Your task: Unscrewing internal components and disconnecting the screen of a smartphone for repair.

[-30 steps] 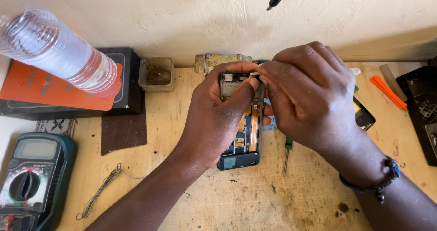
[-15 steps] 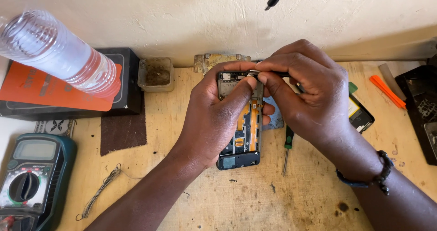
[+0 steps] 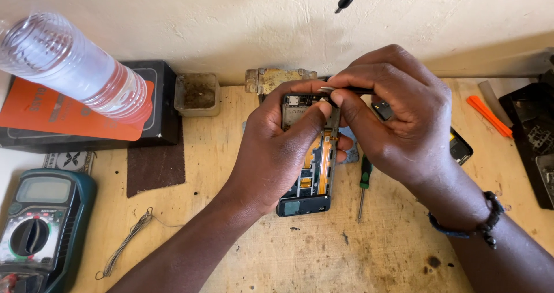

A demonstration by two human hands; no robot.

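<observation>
At the far left of the wooden tabletop (image 3: 404, 252) sits a teal multimeter (image 3: 37, 226), and above it a clear plastic bottle (image 3: 72, 68) lies tilted over an orange-and-black box (image 3: 86, 117); whether the bottle holds anything cannot be told. A loose twist of thin wire (image 3: 124, 244) lies near the meter. Further right, against the wall, a small square tray (image 3: 197, 93) holds a layer of brownish residue. At the centre lies the opened phone (image 3: 311, 177), back cover off, its board and orange flex cables bared, flat on the tabletop with its top end toward the wall. The left hand (image 3: 283, 149) lies over its left side, fingers clenched around the frame with the thumb pressing near the top. It looks light and stiff but fragile inside, so it is best gripped by the outer frame edges, clear of the cables. The right hand (image 3: 398, 117) meets it at the top edge, fingers pinched on thin metal tweezers (image 3: 332, 89) whose tip rests at the phone's upper end. A green-handled screwdriver (image 3: 363, 184) lies just right of the phone, and an orange pry tool (image 3: 489, 115) farther right.
</observation>
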